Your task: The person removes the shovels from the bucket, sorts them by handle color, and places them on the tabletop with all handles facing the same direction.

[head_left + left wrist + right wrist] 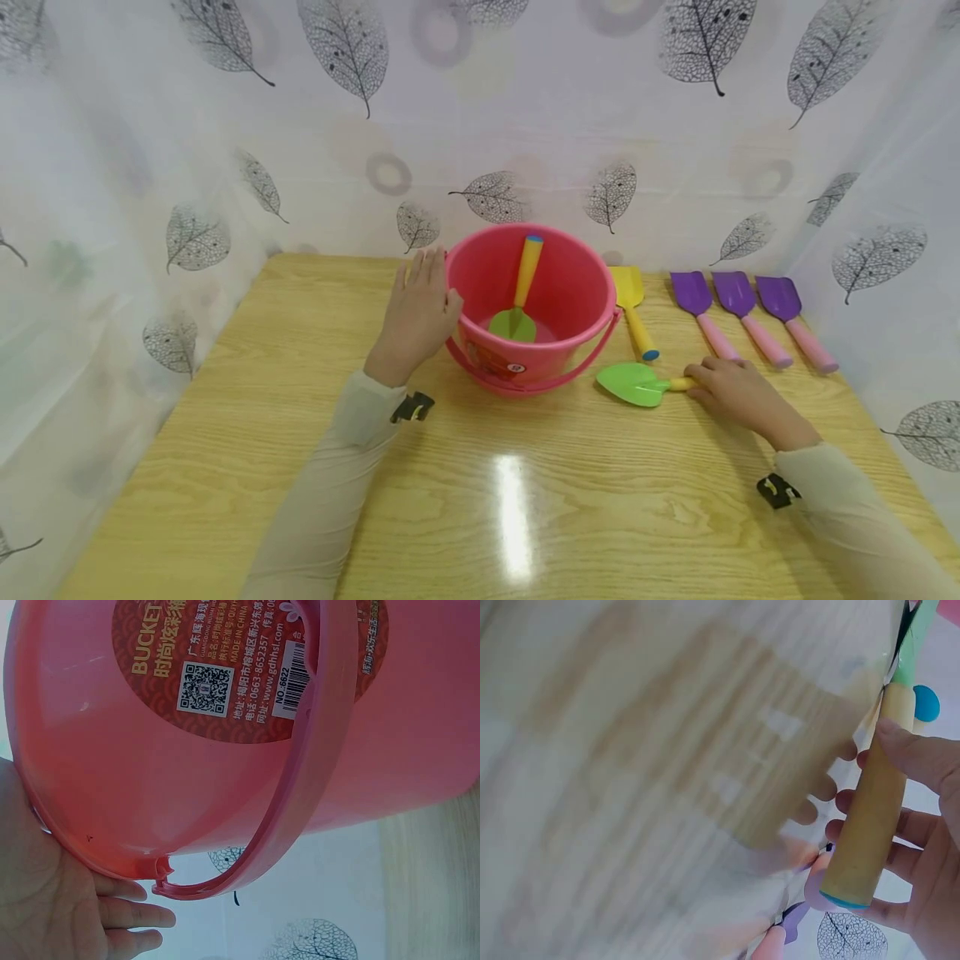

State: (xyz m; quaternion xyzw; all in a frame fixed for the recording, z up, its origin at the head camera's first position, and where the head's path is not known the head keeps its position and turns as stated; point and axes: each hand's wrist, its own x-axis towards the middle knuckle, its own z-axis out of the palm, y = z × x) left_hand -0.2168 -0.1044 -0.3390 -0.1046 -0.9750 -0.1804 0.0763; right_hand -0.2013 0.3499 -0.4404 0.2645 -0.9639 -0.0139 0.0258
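Note:
A pink bucket [480,283] stands upright at the back of the table, its handle hanging down in front. Inside it leans a toy trowel [528,271] with a green blade and yellow handle. My left hand [420,317] rests against the bucket's left rim, fingers straight; the left wrist view shows the hand [45,885] beside the rim. My right hand [738,396] holds a second green toy trowel [633,384] by its yellow handle. In the right wrist view the fingers and thumb are around that handle [874,802].
A yellow toy shovel [637,321] lies just right of the bucket. Three purple shovels with pink handles, the nearest a purple shovel [692,293], lie in a row at the right. A leaf-patterned curtain [315,167] surrounds the wooden table [247,433].

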